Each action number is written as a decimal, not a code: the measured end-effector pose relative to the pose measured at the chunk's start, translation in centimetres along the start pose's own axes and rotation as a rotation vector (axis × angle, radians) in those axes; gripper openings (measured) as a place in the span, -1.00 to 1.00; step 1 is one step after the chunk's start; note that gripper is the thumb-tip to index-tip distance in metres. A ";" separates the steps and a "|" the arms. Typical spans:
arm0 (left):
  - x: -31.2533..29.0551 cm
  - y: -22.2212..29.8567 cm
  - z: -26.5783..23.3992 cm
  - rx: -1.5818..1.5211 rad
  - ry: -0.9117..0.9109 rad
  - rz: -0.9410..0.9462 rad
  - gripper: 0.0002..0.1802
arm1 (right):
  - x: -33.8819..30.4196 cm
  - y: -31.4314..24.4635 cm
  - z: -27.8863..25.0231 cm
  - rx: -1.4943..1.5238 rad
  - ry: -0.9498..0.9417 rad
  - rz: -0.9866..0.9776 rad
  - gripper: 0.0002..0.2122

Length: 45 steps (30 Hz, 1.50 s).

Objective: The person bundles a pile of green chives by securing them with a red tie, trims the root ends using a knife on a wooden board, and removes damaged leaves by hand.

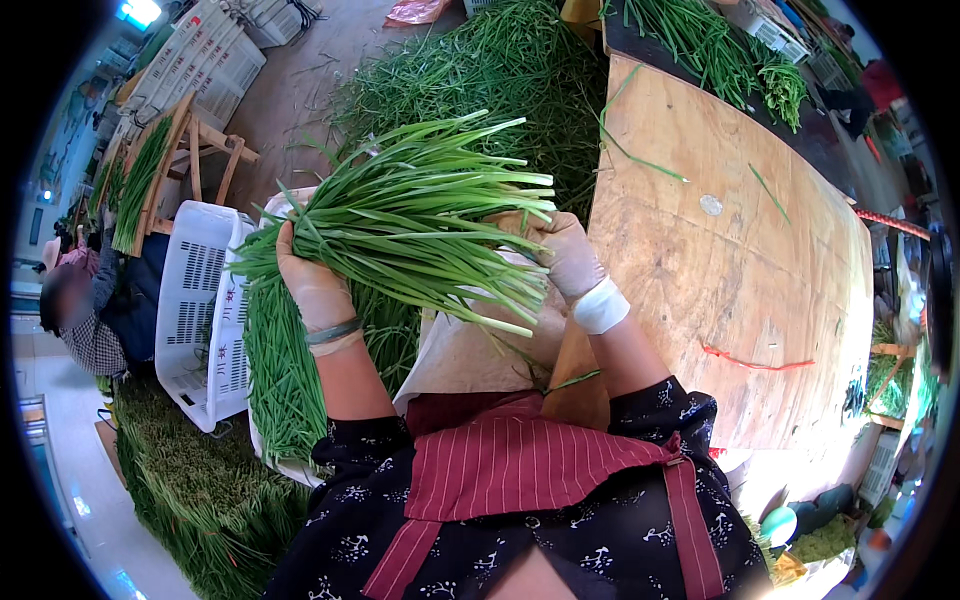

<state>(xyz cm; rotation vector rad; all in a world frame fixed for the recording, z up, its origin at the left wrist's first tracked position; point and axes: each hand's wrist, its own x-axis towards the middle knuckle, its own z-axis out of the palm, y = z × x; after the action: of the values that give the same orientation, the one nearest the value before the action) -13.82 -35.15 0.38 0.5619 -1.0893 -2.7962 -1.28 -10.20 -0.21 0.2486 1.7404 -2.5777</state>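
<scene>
A thick bunch of garlic chives point(410, 225) is held up in front of me, its pale cut ends toward the right and its green tips toward the left. My left hand point(308, 285), in a thin pale glove, is closed round the leafy end. At the cut ends, my gloved right hand point(568, 255) has its fingers curled in against the stems. The bunch hides part of those fingers. Below my left hand, more chives point(280, 365) fill a white crate beside my lap.
A wooden board point(720, 260) at my right carries a red string point(755, 362) and loose leaves. A white plastic crate point(180, 290) stands tilted at the left. Heaped greens point(470, 75) cover the floor ahead. Another person point(80, 305) sits at the far left.
</scene>
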 end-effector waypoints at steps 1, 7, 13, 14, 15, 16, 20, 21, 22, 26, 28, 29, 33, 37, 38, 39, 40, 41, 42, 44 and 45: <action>0.1 0.1 0.0 0.014 0.020 0.007 -0.55 | 0.0 0.3 0.0 0.016 0.048 -0.065 -0.83; 0.9 1.3 -1.1 -0.012 0.027 0.002 -0.53 | 0.0 -0.8 -7.4 0.467 0.113 -0.372 -0.80; 1.8 1.1 -2.2 -0.004 0.079 -0.060 -0.59 | 0.4 -2.7 -6.2 -0.438 0.460 -0.381 -0.72; 1.9 0.9 -2.3 -0.011 0.049 -0.065 -0.59 | 0.3 -2.7 -4.8 -0.538 0.303 -0.350 -0.70; 1.9 0.7 -2.3 -0.019 0.043 -0.064 -0.59 | 0.6 -2.7 -3.2 -0.527 0.222 -0.233 -0.69; 1.9 0.6 -2.2 -0.046 0.061 -0.072 -0.59 | 1.0 -2.5 -1.8 -0.540 0.188 -0.040 -0.69; 1.1 0.3 -1.4 -0.041 -0.001 -0.067 -0.62 | 2.0 -2.2 0.4 -0.036 0.147 0.011 -0.80; 0.8 0.4 -1.1 -0.046 -0.011 -0.060 -0.63 | 2.1 -2.2 0.1 -0.031 0.156 -0.006 -0.81; 0.3 0.4 -0.8 -0.074 0.018 -0.065 -0.63 | 2.4 -2.2 -0.2 -0.037 0.171 -0.018 -0.82; -1.0 0.3 0.5 -0.096 -0.134 -0.053 -0.69 | 4.2 -3.3 -2.2 -0.103 0.190 -0.169 -0.82; -1.4 0.1 1.1 -0.129 -0.126 -0.089 -0.73 | 5.6 -4.6 -3.1 -0.038 0.278 -0.118 -0.85; -1.3 0.1 1.4 -0.140 -0.090 -0.090 -0.73 | 6.0 -5.5 -3.9 0.072 0.331 -0.098 -0.85; 0.2 0.5 1.8 -0.142 0.087 -0.121 -0.71 | 4.6 -7.7 -7.2 -0.129 0.448 -0.156 -0.70; 2.6 0.2 0.7 -0.128 0.186 -0.128 -0.76 | 0.8 -5.3 -7.4 -0.463 -0.010 -0.116 -0.38; 3.1 0.0 0.5 -0.138 0.162 -0.120 -0.77 | 0.2 -4.4 -6.9 -0.458 -0.115 0.011 -0.30; 3.2 -0.3 0.0 -0.013 0.085 -0.043 -0.76 | 0.0 -3.3 -6.1 -0.350 -0.126 0.017 -0.28; 3.2 -0.7 -0.3 0.116 -0.028 0.047 -0.74 | 0.2 -2.3 -5.0 -0.306 -0.087 -0.080 -0.35; 3.2 -0.8 -0.3 0.253 -0.039 0.101 -0.73 | 0.6 -1.8 -4.3 -0.246 -0.055 -0.122 -0.43; 2.8 -1.0 -0.1 0.253 -0.158 0.146 -0.71 | 1.3 -1.5 -3.5 -0.175 -0.063 -0.174 -0.51; 1.9 -1.1 0.9 0.152 -0.035 0.064 -0.69 | 2.7 -1.8 -2.4 -0.085 0.175 -0.063 -0.69; 1.4 -1.0 1.8 -0.119 0.046 -0.057 -0.69 | 3.6 -2.3 -2.0 -0.007 0.245 -0.094 -0.77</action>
<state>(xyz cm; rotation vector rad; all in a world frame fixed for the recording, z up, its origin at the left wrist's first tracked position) -15.72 -33.58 0.46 0.6503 -0.9052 -2.8574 -4.79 -7.23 0.66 0.5150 1.8789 -2.7053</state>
